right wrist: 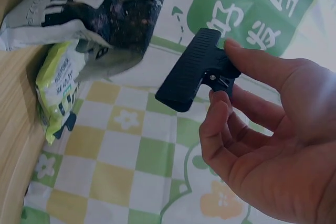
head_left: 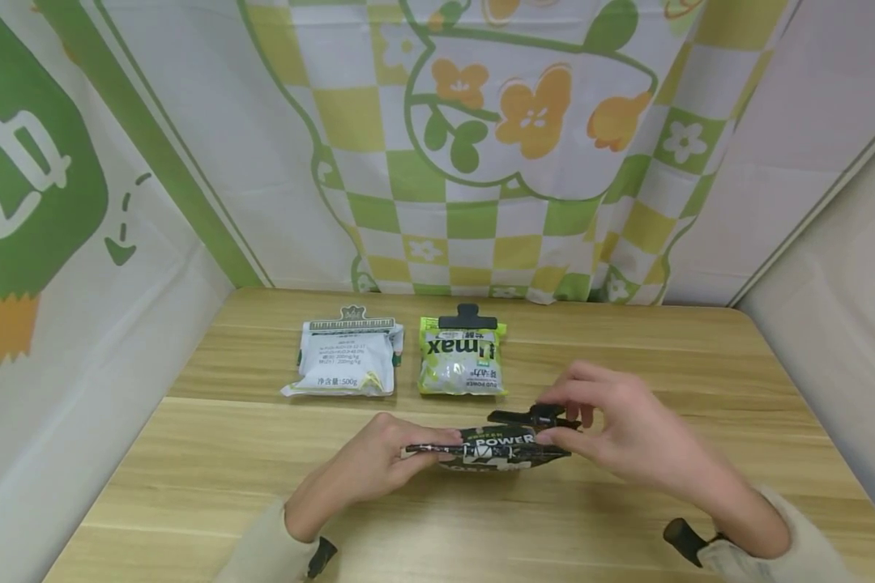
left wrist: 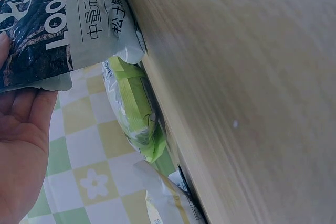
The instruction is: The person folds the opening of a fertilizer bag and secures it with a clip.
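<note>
My left hand point(head_left: 375, 461) pinches one top corner of a black and grey bag point(head_left: 492, 453) printed "POWER", with its thumb on the near side. The bag stands upright on the table, its top edge facing the head camera; "LOOSE" shows on the bag point(left wrist: 94, 24) in the left wrist view. Between thumb and fingers, my right hand point(head_left: 642, 429) holds a black clip point(right wrist: 191, 72) by its handles. In the right wrist view a gap shows between the clip and the bag, and nothing is between the clip's jaws.
Toward the back of the wooden table point(head_left: 627, 348) lie two other bags. A white bag point(head_left: 346, 364) carries a printed clip point(head_left: 353, 324) along its top; a green and white bag point(head_left: 461, 364) carries a black clip point(head_left: 468, 320). A patterned curtain point(head_left: 452, 219) hangs behind.
</note>
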A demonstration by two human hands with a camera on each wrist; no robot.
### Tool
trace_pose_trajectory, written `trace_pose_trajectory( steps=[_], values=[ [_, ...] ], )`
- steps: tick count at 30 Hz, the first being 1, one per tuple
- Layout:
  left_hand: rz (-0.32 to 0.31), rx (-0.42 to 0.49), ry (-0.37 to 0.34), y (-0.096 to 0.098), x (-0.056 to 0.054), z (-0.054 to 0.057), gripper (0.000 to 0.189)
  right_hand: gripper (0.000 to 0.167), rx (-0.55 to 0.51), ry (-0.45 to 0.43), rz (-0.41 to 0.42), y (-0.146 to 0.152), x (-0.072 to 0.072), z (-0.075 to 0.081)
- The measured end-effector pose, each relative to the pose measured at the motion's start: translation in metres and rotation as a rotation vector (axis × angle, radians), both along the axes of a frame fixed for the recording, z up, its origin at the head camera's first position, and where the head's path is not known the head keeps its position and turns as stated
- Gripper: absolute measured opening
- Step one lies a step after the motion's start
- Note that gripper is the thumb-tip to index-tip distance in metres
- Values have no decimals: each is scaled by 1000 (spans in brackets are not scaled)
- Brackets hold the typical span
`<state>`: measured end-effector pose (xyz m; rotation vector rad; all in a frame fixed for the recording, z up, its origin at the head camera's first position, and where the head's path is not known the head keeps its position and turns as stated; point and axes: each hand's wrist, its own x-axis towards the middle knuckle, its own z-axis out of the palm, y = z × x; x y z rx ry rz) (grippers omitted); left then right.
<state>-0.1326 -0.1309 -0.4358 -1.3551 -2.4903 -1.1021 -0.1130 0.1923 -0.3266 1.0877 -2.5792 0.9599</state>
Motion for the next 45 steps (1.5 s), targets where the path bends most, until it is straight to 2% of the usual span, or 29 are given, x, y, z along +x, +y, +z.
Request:
trace_pose_trajectory(
  steps=[9,13,28,34,45],
  values=[
    [7,-2,1,0,0,-2,25,29,-3,166,170,-13,6,-14],
    [8,6,0,0,0,-2,25,28,6,267,240,-19,6,-18],
    [19,1,12,0,-1,-1,24,25,145,454,274,-32,15,-16],
    [20,-7,19,0,-2,-2,24,24,181,461,272,-34,18,-14],
    [12,-8,4,-1,-1,-1,24,25,231,331,257,-40,14,-13]
  ],
)
